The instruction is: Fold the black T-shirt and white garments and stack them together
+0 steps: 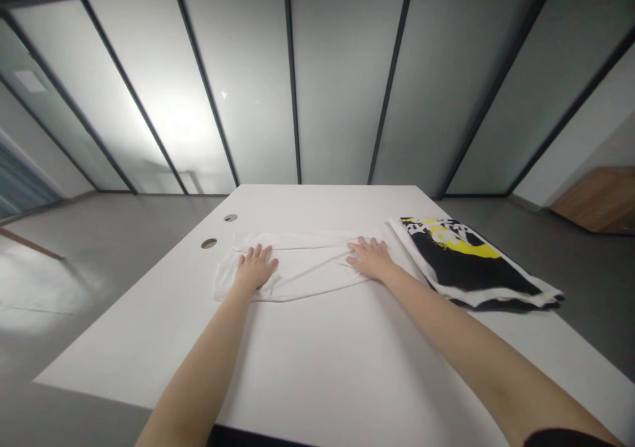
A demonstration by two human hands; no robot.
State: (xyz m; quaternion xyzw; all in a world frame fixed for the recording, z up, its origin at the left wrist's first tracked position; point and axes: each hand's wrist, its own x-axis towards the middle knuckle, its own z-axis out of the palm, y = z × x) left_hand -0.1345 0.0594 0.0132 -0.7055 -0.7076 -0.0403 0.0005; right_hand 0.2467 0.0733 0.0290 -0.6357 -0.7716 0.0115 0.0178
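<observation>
A white garment (307, 265), folded into a long strip, lies crosswise on the white table (317, 361). Its exact kind cannot be made out. My left hand (254, 267) rests flat on its left part, fingers spread. On its right end lies my right hand (371, 259), palm down with fingers apart. Creases run through the cloth between the two hands. Neither hand grips anything.
To the right sits a stack of folded cloth (471, 262), black, white and yellow with a print on top. Two round holes pierce the tabletop at the left, one being a cable hole (209, 243). Frosted glass panels (332, 77) stand behind the table.
</observation>
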